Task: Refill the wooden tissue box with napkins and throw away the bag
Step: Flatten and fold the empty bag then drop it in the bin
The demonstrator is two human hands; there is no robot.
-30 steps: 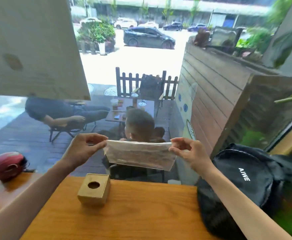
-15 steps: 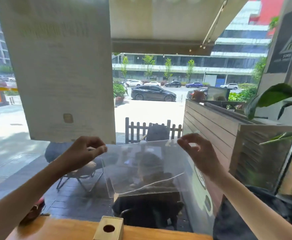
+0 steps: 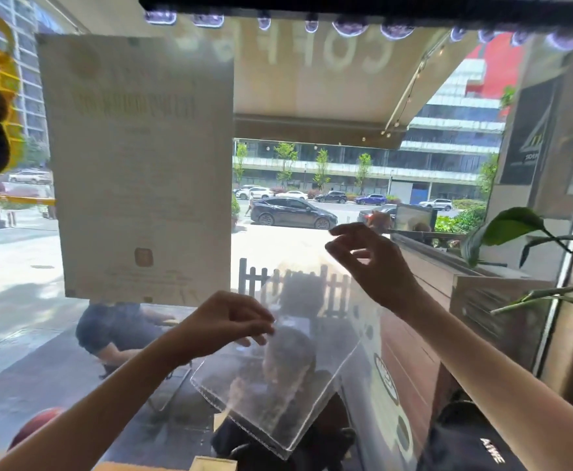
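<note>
I hold a clear, empty-looking plastic bag [image 3: 278, 385] up in front of the window. My left hand [image 3: 227, 322] pinches its upper left edge, and the bag hangs tilted with one corner pointing down. My right hand [image 3: 371, 263] is higher, by the bag's upper right corner, with fingers spread and nothing visible between them; whether it touches the bag is unclear. Only the top of the wooden tissue box [image 3: 213, 465] shows at the bottom edge, directly below the bag. No napkins are in view.
A sliver of the wooden table [image 3: 125, 467] lies at the bottom. A black bag [image 3: 482, 447] sits at the lower right, a red helmet [image 3: 35, 426] at the lower left. A paper poster [image 3: 142, 164] hangs on the window glass; plant leaves [image 3: 509, 229] reach in from the right.
My view has tilted upward, so the box and table dropped to the frame's edge. The bag went from stretched flat between both hands to hanging tilted. My right hand rose and spread its fingers.
</note>
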